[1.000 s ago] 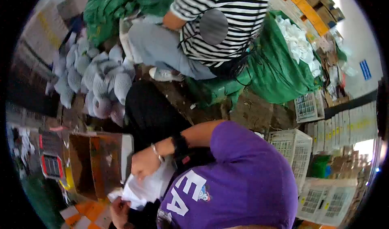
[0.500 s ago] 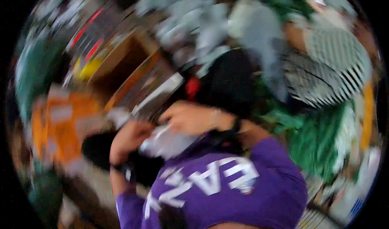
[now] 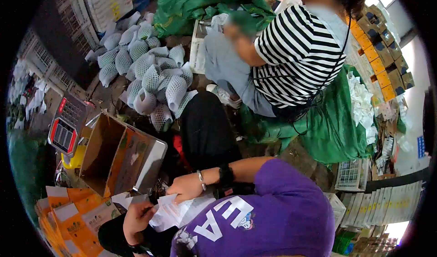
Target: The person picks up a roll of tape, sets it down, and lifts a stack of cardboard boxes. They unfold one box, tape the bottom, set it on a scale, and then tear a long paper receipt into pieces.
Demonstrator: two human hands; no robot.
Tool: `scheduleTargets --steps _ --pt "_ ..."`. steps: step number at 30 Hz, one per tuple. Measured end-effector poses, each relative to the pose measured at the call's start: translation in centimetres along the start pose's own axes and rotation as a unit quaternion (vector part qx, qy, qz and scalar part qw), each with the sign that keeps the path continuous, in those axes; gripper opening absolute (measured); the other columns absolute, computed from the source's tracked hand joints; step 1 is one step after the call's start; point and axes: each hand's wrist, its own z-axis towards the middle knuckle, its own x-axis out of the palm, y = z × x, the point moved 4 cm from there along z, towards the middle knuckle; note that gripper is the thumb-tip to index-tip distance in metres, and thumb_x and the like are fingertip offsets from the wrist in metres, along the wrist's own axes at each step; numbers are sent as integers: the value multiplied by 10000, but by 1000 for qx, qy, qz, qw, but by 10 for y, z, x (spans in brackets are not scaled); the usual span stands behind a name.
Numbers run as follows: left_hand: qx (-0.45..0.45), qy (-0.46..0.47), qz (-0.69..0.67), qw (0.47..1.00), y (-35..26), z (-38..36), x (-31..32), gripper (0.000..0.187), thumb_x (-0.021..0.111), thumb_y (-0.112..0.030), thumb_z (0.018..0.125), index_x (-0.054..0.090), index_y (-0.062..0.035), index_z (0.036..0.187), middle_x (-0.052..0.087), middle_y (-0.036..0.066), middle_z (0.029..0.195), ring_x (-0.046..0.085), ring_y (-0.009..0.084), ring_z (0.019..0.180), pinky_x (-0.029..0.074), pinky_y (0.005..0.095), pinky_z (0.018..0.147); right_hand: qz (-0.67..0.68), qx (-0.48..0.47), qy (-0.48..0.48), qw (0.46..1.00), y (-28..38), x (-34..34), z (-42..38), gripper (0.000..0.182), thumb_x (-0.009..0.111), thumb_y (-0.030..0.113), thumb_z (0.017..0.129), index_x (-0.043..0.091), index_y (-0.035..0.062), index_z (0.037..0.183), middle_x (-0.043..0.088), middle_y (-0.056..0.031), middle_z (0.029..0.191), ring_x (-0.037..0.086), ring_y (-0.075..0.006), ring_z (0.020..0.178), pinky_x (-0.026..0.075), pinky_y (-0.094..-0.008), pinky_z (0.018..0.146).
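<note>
Bunched in my lap lies a crumpled, thin white sheet (image 3: 180, 212), with its loose end against my purple shirt. My left hand (image 3: 138, 218) is closed, its fingers pinching the sheet's left edge. From above, my right hand (image 3: 187, 187), with a bracelet and a dark watch at the wrist, grips the sheet's upper part; its fingertips are partly hidden. Just beyond my hands stands an open cardboard box (image 3: 102, 154), tilted in this view, with an orange printed side. Beside the box is a scale's red-framed keypad and display (image 3: 64, 134).
Flattened orange cartons (image 3: 75, 220) lie at lower left. Ahead is a pile of pieces in white foam nets (image 3: 154, 77). A person in a striped top (image 3: 296, 52) sits on green sacking (image 3: 327, 134). White crates (image 3: 353, 175) and stacked boxes (image 3: 382, 56) stand at right.
The view has swung and steadied, bringing the seated person and foam-netted pile into clear sight. Both hands stay on the white sheet, now lower in the picture.
</note>
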Motion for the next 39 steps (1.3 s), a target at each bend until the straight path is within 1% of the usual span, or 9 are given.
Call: scheduleTargets --steps 7,11,13,17,18,22,31,33,39 --pt "3 36 -9 999 6 2 6 47 579 13 736 577 47 768 496 62 543 466 80 544 360 255 477 26 -18 56 998 -15 19 3 275 553 258 802 553 -16 771 571 -207 702 554 -370 674 420 -417 591" --pt "-61 -230 -157 959 61 -25 -27 82 524 17 769 546 60 703 503 20 559 439 73 520 353 231 469 -28 -11 40 999 -5 -9 -21 283 526 283 811 565 4 782 571 -190 697 557 -351 655 422 -419 603" --pt "-54 -203 -85 974 29 -20 -39 83 531 14 764 539 58 694 489 22 543 433 74 511 350 233 467 12 51 -77 996 -4 -46 -41 267 544 259 804 556 -4 757 566 -180 704 556 -344 672 428 -401 604" --pt "-26 -62 16 998 14 8 8 65 590 6 709 557 41 755 535 102 571 482 116 536 398 267 515 13 -217 -177 960 17 -39 -2 315 527 281 807 562 -32 791 568 -192 839 554 -332 787 426 -399 648" --pt "116 -41 51 991 -11 18 19 85 597 -3 701 563 34 769 538 132 585 492 140 530 410 285 523 -27 -185 -107 977 18 -27 12 320 527 288 803 567 -29 778 568 -197 804 555 -339 760 420 -411 636" --pt "-2 -73 -29 997 -1 13 7 127 636 -45 722 550 37 765 514 111 560 459 127 506 368 273 471 -54 -80 73 993 17 -1 22 319 526 291 791 580 -18 730 559 -205 692 549 -366 670 409 -434 606" --pt "-75 -41 -46 995 24 -10 -19 115 634 -32 734 563 44 782 531 109 599 477 139 542 385 271 499 -69 27 45 996 -16 -35 -13 243 554 221 792 586 -20 780 578 -183 818 558 -344 747 436 -395 655" --pt "-30 -9 3 1000 6 -1 -7 119 639 -25 727 569 39 799 545 123 613 493 152 544 396 272 508 -181 -254 -129 941 4 -33 -2 248 543 217 805 590 -25 833 563 -186 921 554 -345 800 441 -389 700" --pt "15 5 -2 1000 0 10 1 93 619 -46 753 584 15 814 538 105 587 473 149 501 376 270 474 -125 -102 117 980 13 7 28 271 488 228 838 549 -16 736 574 -202 782 554 -368 743 426 -435 664"
